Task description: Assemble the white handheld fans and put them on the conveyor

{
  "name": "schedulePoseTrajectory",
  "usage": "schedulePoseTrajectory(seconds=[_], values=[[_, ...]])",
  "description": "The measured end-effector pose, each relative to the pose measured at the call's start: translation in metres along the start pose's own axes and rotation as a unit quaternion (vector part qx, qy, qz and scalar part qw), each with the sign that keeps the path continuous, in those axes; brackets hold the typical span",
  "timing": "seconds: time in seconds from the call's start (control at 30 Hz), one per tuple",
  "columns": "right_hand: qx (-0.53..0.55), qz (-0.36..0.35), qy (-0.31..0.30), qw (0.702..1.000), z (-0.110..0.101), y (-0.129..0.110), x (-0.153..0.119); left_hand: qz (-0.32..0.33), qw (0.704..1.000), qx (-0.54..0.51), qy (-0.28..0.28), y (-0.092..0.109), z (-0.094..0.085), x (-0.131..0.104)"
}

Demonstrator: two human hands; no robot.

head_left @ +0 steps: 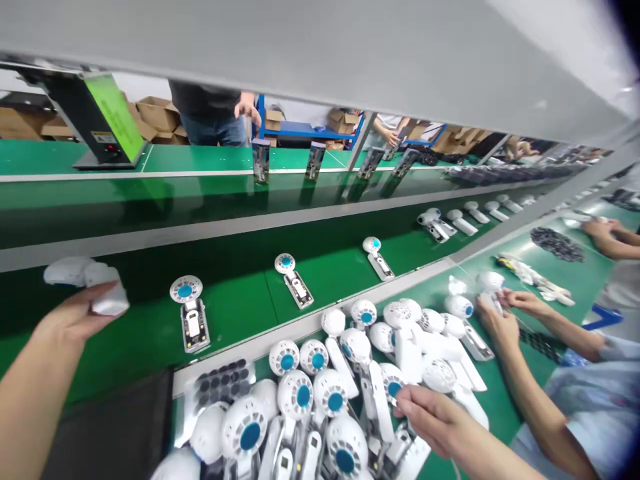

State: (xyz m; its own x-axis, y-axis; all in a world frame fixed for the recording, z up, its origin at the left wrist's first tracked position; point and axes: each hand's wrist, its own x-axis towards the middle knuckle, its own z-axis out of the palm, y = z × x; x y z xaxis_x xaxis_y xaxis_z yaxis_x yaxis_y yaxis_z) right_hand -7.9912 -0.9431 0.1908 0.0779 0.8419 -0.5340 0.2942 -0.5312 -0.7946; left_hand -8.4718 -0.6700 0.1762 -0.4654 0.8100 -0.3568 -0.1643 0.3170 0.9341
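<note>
My left hand (pixel 75 313) is closed around the handle of a white handheld fan (pixel 70 270), held up over the green conveyor at the far left. My right hand (pixel 440 417) reaches in at the lower right with thumb and fingers pinched together. A tiny pale bit shows at its fingertips, too small to name. Just beyond those fingertips is a fan head with a blue centre (pixel 393 383), part of a heap of white handheld fans (pixel 295 393). Several fans in the heap have opened handles with the inner parts showing.
Three open-handled fans (pixel 194 327) lie spaced along the green conveyor (pixel 240 327). A sheet of round black pads (pixel 225 383) and a black tray (pixel 110 433) are at front left. On the right a co-worker's hands (pixel 500 320) hold a fan. A grey shelf (pixel 300 47) hangs overhead.
</note>
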Motion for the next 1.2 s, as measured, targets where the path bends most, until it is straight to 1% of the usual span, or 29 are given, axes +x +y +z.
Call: schedulePoseTrajectory(seconds=[0.07, 0.1, 0.13, 0.2, 0.23, 0.3, 0.4, 0.47, 0.53, 0.6, 0.67, 0.77, 0.8, 0.87, 0.93, 1.0, 1.07, 1.2], values=[[0.022, -0.022, -0.04, 0.999, -0.003, -0.004, -0.009, -0.021, 0.991, -0.08, -0.109, 0.0, 0.019, -0.053], [0.029, -0.034, -0.053, 0.998, -0.004, -0.006, -0.014, -0.008, 0.984, -0.104, -0.145, 0.0, 0.03, -0.084], [0.032, -0.045, -0.061, 0.997, -0.006, -0.007, -0.018, 0.01, 0.977, -0.129, -0.169, -0.001, 0.043, -0.115], [0.025, -0.072, -0.071, 0.995, -0.009, -0.008, -0.025, 0.022, 0.956, -0.174, -0.235, -0.004, 0.068, -0.178], [0.015, -0.092, -0.074, 0.993, -0.011, -0.008, -0.029, 0.016, 0.945, -0.185, -0.268, -0.007, 0.081, -0.207], [-0.012, -0.142, -0.072, 0.987, -0.014, -0.007, -0.035, 0.001, 0.927, -0.205, -0.313, -0.018, 0.102, -0.259], [-0.045, -0.225, -0.07, 0.971, -0.019, -0.006, -0.049, -0.058, 0.905, -0.209, -0.367, -0.043, 0.125, -0.319], [-0.044, -0.262, -0.081, 0.961, -0.024, -0.004, -0.059, -0.092, 0.894, -0.19, -0.395, -0.063, 0.135, -0.351], [-0.036, -0.284, -0.09, 0.954, -0.029, 0.0, -0.071, -0.114, 0.883, -0.163, -0.425, -0.081, 0.144, -0.38], [-0.028, -0.301, -0.09, 0.949, -0.035, 0.006, -0.082, -0.127, 0.872, -0.139, -0.452, -0.093, 0.153, -0.404], [-0.023, -0.317, -0.09, 0.944, -0.041, 0.012, -0.091, -0.137, 0.864, -0.128, -0.467, -0.099, 0.162, -0.424], [-0.02, -0.337, -0.088, 0.937, -0.051, 0.019, -0.102, -0.149, 0.86, -0.13, -0.47, -0.104, 0.174, -0.443], [-0.024, -0.343, -0.085, 0.935, -0.054, 0.021, -0.105, -0.154, 0.863, -0.13, -0.463, -0.105, 0.177, -0.447], [-0.038, -0.356, -0.082, 0.93, -0.059, 0.024, -0.11, -0.154, 0.882, -0.123, -0.428, -0.108, 0.182, -0.454], [-0.055, -0.364, -0.083, 0.926, -0.063, 0.027, -0.113, -0.129, 0.909, -0.117, -0.378, -0.112, 0.186, -0.461], [-0.068, -0.365, -0.087, 0.924, -0.065, 0.029, -0.114, -0.092, 0.927, -0.115, -0.344, -0.114, 0.188, -0.468], [-0.076, -0.36, -0.09, 0.926, -0.067, 0.032, -0.114, -0.066, 0.934, -0.11, -0.334, -0.116, 0.189, -0.475], [-0.068, -0.357, -0.099, 0.926, -0.07, 0.037, -0.111, -0.045, 0.941, -0.074, -0.327, -0.118, 0.189, -0.484]])
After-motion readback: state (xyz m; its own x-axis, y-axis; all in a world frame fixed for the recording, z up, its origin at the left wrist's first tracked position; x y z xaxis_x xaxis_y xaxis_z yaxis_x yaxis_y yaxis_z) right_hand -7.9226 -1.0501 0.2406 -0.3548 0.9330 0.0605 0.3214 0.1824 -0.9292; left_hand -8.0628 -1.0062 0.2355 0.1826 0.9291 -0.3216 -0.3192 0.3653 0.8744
